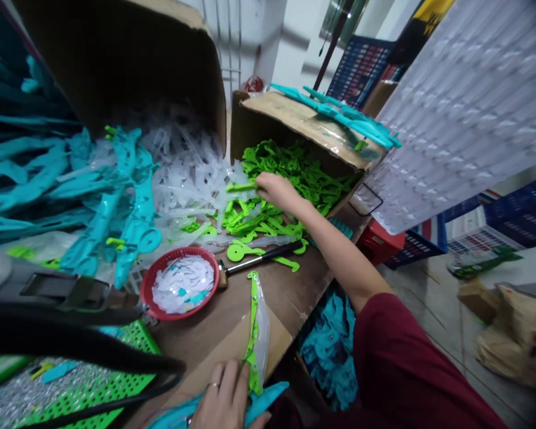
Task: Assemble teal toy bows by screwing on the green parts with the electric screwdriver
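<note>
My right hand reaches to the pile of bright green plastic parts spilling from a cardboard box. Between its fingertips is one long green plastic part, pointing left. My left hand, with a ring on one finger, lies at the near edge of the table. It is closed over a turquoise plastic part whose pointed end sticks out to the right. Just beyond its fingers lies a green part joined with a translucent white part, on a cardboard sheet.
A red bowl holds small white and turquoise pieces. Beside it lies a hammer. Translucent white parts and turquoise parts are heaped at left. A grey and black tool crosses above a green basket.
</note>
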{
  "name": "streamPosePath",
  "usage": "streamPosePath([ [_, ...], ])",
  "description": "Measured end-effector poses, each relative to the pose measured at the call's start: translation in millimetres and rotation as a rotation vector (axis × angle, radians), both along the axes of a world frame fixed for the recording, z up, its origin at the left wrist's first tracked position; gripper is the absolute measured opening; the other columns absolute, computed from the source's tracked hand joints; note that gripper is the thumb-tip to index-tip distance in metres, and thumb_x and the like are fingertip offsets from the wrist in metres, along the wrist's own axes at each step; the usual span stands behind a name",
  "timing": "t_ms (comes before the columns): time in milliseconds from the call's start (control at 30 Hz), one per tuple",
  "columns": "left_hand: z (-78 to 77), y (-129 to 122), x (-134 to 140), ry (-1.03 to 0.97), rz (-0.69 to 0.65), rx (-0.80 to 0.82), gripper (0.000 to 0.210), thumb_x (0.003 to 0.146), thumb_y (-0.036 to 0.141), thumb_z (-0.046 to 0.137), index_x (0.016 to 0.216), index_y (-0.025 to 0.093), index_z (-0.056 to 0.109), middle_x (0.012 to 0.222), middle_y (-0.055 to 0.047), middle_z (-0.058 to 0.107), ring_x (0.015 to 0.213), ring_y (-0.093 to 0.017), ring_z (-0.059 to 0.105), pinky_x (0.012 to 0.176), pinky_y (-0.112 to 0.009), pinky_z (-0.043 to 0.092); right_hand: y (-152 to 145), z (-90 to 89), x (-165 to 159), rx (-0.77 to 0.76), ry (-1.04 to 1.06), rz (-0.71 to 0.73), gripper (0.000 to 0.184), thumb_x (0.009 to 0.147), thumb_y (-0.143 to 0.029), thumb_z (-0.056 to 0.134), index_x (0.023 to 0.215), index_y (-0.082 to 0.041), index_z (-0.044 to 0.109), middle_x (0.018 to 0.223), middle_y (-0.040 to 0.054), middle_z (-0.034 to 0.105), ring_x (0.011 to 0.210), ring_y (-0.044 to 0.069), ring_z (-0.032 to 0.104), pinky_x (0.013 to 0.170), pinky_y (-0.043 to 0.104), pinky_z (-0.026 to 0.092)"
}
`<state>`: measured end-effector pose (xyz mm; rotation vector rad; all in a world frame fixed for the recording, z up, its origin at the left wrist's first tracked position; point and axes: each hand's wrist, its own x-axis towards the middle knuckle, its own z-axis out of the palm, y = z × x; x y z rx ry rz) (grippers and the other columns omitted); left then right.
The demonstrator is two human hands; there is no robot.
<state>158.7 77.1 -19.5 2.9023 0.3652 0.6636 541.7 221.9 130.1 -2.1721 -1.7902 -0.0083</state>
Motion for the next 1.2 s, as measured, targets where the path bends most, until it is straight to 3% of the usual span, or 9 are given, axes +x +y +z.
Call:
streamPosePath([
  [133,37.8,-5.9,-1.8,0.044,0.06,-0.067,0.046,0.097,0.05,0.053,0.121,0.012,0.063,0.107,-0.013,0.068,0.094,-0.029,0.067,0.076,-0.038,0.057,-70.6,3.1,-60.5,0.25,0.758,-0.043,0.022,0.096,-0.04,0.053,0.09,-0.019,0.053,0.075,0.0014,0.065,0.063,0.014,0.064,0.056,0.025,0.05],
  [233,63.2,-12.4,-7.6,-0.063,0.147,-0.274,0.045,0.097,0.047,0.056,0.129,0.015,0.057,0.127,-0.016,0.063,0.115,-0.033,0.062,0.093,-0.046,0.054,-131.8,-8.1,-123.3,-0.024,1.356,0.028,0.034,0.084,-0.051,0.069,0.086,-0.02,0.055,0.063,-0.0026,0.064,0.05,0.012,0.062,0.045,0.022,0.05],
  [367,89.1,-13.2,-5.1,-0.258,0.353,-0.768,0.046,0.097,0.043,0.055,0.136,0.018,0.05,0.125,-0.013,0.066,0.104,-0.023,0.069,0.081,-0.033,0.059,-173.4,-25.6,-177.3,-0.294,1.618,0.117,0.041,0.084,-0.058,0.068,0.084,-0.019,0.057,0.06,-0.0017,0.066,0.047,0.011,0.061,0.048,0.022,0.054],
  [467,101.1,-6.9,6.7,-0.332,0.511,-1.035,0.039,0.09,0.049,0.063,0.115,0.019,0.063,0.095,-0.004,0.074,0.077,-0.019,0.072,0.067,-0.028,0.058,-176.8,-31.7,-185.5,-0.25,1.34,0.195,0.043,0.092,-0.06,0.055,0.094,-0.018,0.059,0.069,0.0016,0.067,0.057,0.014,0.065,0.054,0.027,0.059],
  [567,104.4,-3.2,18.9,-0.41,0.661,-1.132,0.034,0.085,0.048,0.07,0.101,0.019,0.066,0.081,0.0,0.073,0.074,-0.018,0.07,0.07,-0.028,0.056,-179.8,-32.4,-183.0,0.068,0.668,0.234,0.056,0.088,-0.056,0.065,0.127,-0.016,0.054,0.111,0.0135,0.067,0.097,0.023,0.069,0.077,0.038,0.064],
  [700,99.7,-13.8,35.5,-0.573,0.579,-1.257,0.021,0.09,0.038,0.062,0.101,0.02,0.062,0.085,0.001,0.068,0.077,-0.014,0.063,0.072,-0.024,0.051,-194.2,-34.3,-181.8,0.128,0.074,0.625,0.067,0.091,-0.043,0.064,0.144,-0.009,0.04,0.136,0.0232,0.052,0.123,0.035,0.057,0.091,0.05,0.06],
  [967,91.4,-37.4,42.7,-0.439,0.422,-1.456,0.021,0.096,0.037,0.055,0.111,0.022,0.055,0.106,-0.002,0.066,0.096,-0.016,0.063,0.086,-0.028,0.051,-228.7,-31.4,-172.0,-0.009,0.249,0.668,0.064,0.093,-0.037,0.063,0.145,-0.008,0.04,0.134,0.0223,0.052,0.126,0.03,0.056,0.101,0.044,0.056],
  [1067,80.9,-38.3,28.2,-0.369,0.444,-1.24,0.029,0.098,0.037,0.053,0.124,0.023,0.049,0.122,-0.007,0.062,0.111,-0.02,0.062,0.096,-0.035,0.051,-230.8,-43.1,-170.1,0.08,0.184,0.613,0.052,0.095,-0.028,0.059,0.14,-0.007,0.045,0.131,0.0225,0.056,0.123,0.031,0.058,0.099,0.046,0.057],
  [1200,62.0,-34.8,-1.0,-0.344,0.393,-0.597,0.056,0.092,0.026,0.066,0.139,0.023,0.036,0.142,-0.015,0.049,0.134,-0.028,0.05,0.109,-0.048,0.043,-221.5,-62.0,-165.6,-0.027,0.24,0.581,0.055,0.09,-0.043,0.067,0.13,-0.008,0.054,0.122,0.0202,0.059,0.112,0.031,0.062,0.091,0.045,0.059],
])
